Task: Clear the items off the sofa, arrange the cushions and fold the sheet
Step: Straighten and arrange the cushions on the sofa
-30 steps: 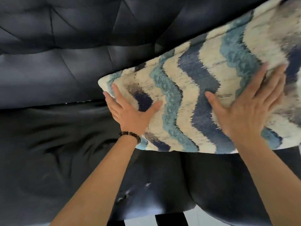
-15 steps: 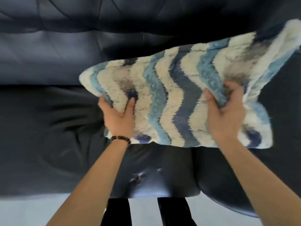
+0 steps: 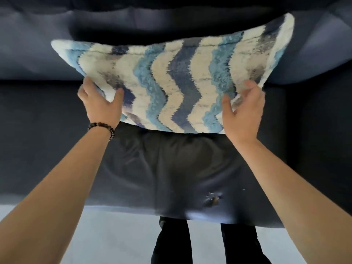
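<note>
my left hand (image 3: pixel 101 109) and right hand (image 3: pixel 243 113) each grip a lower end of the striped cushion (image 3: pixel 181 82), its long axis running side to side between them, held above the sofa seat (image 3: pixel 171 168), near the backrest (image 3: pixel 38 54).

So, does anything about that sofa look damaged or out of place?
Yes: the sofa seat has a small ragged tear near its front edge, lighter patches showing through the dark covering. Nothing else stands out.
</note>
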A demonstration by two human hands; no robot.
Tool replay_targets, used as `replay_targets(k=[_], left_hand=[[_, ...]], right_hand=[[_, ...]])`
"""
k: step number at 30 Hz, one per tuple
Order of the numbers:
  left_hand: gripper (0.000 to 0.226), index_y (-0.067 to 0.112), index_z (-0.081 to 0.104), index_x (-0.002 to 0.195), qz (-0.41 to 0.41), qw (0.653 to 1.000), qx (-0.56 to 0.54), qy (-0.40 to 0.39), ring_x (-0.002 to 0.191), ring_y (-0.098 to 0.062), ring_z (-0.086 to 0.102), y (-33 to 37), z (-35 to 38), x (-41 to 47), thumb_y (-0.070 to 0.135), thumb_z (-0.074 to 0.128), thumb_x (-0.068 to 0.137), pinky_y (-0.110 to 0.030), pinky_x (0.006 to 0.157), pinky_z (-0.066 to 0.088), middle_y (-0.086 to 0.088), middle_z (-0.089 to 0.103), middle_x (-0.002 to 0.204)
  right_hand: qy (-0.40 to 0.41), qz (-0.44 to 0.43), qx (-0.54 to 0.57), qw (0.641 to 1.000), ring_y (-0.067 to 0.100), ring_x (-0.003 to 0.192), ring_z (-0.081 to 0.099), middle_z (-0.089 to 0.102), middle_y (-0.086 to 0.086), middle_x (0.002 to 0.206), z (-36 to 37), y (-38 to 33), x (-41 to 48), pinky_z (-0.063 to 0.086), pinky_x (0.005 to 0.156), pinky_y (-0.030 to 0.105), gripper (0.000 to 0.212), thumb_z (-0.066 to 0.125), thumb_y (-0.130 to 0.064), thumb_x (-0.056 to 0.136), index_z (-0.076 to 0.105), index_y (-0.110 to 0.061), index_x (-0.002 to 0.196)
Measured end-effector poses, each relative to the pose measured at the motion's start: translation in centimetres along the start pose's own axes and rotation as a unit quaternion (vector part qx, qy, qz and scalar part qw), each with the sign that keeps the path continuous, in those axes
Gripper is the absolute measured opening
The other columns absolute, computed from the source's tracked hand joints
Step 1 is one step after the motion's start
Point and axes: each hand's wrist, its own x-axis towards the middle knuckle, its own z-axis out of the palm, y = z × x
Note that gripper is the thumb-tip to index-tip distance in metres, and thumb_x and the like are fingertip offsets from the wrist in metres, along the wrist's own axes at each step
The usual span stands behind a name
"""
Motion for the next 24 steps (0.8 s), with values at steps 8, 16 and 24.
replay_targets(k=[8, 16, 24], left_hand=[[0.093, 0.016, -0.002, 0.156, 0.089, 0.995, -0.024, -0.047, 0.141, -0.026, 0.024, -0.1, 1.0, 1.6, 0.023, 0.062, 0.088, -0.021, 0.089, 0.038, -0.016, 0.006, 0.16], [0.088, 0.032, -0.002, 0.155, 0.042, 0.992, -0.081, -0.089, 0.149, -0.029, 0.001, 0.2, 1.3, 0.6, 0.019, 0.056, 0.091, -0.022, 0.103, 0.017, -0.019, -0.011, 0.161], [0.058, 0.016, 0.023, 0.154, 0.046, 0.977, -0.118, -0.172, 0.148, -0.011, 0.015, 1.1, -1.7, -10.2, 0.038, 0.041, 0.103, -0.022, 0.117, 0.016, 0.002, 0.02, 0.161]], right_hand=[[-0.064, -0.003, -0.134, 0.989, 0.04, 0.131, 0.032, 0.022, 0.023, 0.15, 2.0, -1.5, 2.7, 0.034, 0.104, 0.041, 0.082, 0.068, -0.046, 0.091, 0.022, -0.027, 0.156], [-0.063, 0.022, -0.146, 0.987, 0.04, 0.137, 0.028, 0.017, 0.022, 0.155, 2.9, -1.4, 1.8, 0.044, 0.099, 0.045, 0.072, 0.056, -0.041, 0.097, 0.018, -0.023, 0.156], [-0.197, 0.029, -0.052, 0.979, 0.018, 0.153, 0.009, 0.01, 0.002, 0.167, -2.3, -3.0, -4.9, 0.019, 0.12, 0.036, 0.063, 0.042, -0.051, 0.103, 0.023, -0.024, 0.157]])
